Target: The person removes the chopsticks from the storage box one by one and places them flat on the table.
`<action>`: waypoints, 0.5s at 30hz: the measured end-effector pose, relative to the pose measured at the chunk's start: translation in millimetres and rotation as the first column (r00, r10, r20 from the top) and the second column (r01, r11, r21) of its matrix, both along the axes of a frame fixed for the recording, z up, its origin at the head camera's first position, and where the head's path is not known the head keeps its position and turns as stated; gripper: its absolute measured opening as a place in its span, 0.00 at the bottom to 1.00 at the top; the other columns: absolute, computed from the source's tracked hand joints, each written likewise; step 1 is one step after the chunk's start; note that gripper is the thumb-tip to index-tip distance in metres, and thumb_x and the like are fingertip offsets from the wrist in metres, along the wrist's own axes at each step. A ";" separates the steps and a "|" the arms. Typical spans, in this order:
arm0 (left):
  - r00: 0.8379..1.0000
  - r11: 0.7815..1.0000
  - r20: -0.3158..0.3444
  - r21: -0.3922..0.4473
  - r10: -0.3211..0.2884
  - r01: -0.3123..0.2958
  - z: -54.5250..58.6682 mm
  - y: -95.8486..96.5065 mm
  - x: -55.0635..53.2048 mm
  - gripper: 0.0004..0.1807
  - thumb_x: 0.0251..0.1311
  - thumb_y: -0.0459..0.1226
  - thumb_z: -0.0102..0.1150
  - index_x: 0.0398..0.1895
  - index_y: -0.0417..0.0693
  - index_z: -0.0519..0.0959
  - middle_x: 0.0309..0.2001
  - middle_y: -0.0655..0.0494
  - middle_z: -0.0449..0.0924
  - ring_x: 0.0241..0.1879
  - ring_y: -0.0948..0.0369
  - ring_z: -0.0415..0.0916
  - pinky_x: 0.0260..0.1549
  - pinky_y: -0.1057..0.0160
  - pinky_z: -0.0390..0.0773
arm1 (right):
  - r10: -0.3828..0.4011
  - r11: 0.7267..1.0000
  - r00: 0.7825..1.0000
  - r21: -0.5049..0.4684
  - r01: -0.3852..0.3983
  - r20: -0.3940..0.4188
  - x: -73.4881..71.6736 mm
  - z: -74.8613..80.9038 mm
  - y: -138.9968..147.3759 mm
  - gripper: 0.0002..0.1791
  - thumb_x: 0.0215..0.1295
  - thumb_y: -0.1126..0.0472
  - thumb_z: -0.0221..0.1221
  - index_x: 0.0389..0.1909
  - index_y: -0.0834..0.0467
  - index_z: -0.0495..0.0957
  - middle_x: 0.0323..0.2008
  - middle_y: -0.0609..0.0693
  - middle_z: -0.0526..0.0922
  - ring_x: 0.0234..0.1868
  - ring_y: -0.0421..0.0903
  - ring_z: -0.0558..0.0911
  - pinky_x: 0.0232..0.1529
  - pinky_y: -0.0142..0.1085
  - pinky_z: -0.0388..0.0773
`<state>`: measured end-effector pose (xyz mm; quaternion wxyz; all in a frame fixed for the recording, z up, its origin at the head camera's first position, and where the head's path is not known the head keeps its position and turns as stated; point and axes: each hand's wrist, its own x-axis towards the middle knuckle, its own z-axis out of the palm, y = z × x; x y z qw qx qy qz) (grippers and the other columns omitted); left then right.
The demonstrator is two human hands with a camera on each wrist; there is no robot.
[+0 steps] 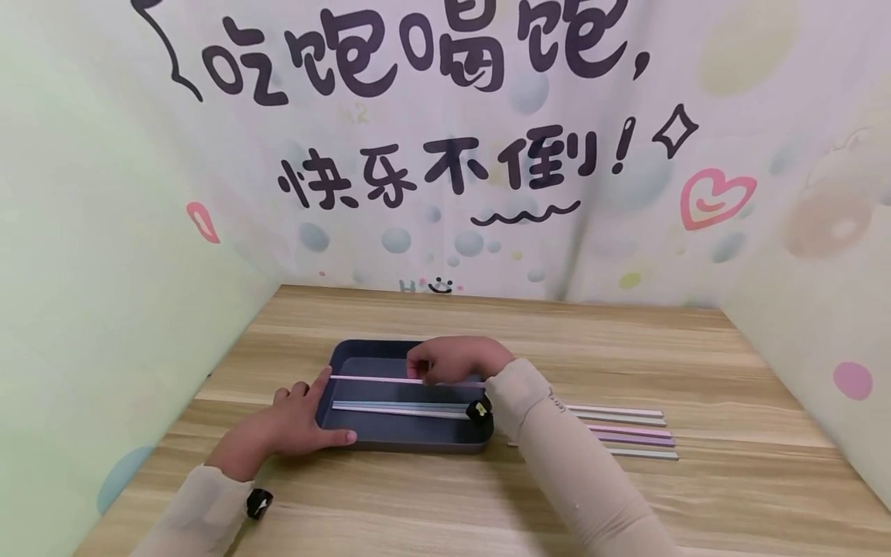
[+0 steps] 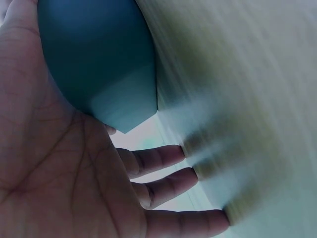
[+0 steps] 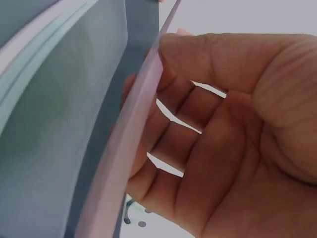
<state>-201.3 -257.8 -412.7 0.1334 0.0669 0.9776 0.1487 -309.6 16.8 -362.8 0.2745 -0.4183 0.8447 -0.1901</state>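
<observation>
A pale pink flat-sided stick (image 1: 376,379) lies lengthwise over the dark blue-grey tray (image 1: 411,447). My right hand (image 1: 455,360) pinches it between thumb and fingers; the right wrist view shows the pinched stick (image 3: 116,153) close up. Inside the tray, light blue and whitish sticks (image 1: 400,408) lie side by side toward the near half. At the tray's left end, my left hand (image 1: 299,419) rests with its thumb on the near rim and forefinger along the left side. In the left wrist view, the other fingers (image 2: 181,223) extend straight against the table below the tray's wall (image 2: 104,64).
Several white, pink, purple and pale sticks (image 1: 633,435) lie on the wooden table (image 1: 724,371) right of the tray, partly behind the right sleeve (image 1: 581,464). A printed cloth (image 1: 445,255) hangs at the back, with pale walls at both sides.
</observation>
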 end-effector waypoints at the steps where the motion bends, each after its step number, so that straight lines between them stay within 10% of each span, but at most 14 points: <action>1: 1.000 1.000 -0.002 0.001 -0.002 0.002 -0.5 -0.3 -0.1 0.70 0.46 0.72 0.63 0.78 0.38 0.43 0.61 0.26 0.61 0.56 0.33 0.60 0.50 0.35 0.70 | 0.000 1.000 1.000 0.003 0.000 -0.002 0.3 1.3 2.3 0.07 0.66 0.72 0.55 0.43 0.62 0.78 0.35 0.50 0.76 0.36 0.44 0.73 0.37 0.36 0.70; 15: 1.000 1.000 -0.022 0.007 -0.015 0.015 -2.5 -1.7 1.3 0.70 0.47 0.72 0.63 0.78 0.37 0.42 0.62 0.25 0.60 0.57 0.31 0.60 0.50 0.34 0.69 | -0.037 0.999 0.999 0.029 0.036 0.011 -3.4 7.9 41.0 0.07 0.66 0.71 0.55 0.41 0.59 0.78 0.33 0.48 0.75 0.35 0.44 0.74 0.38 0.37 0.72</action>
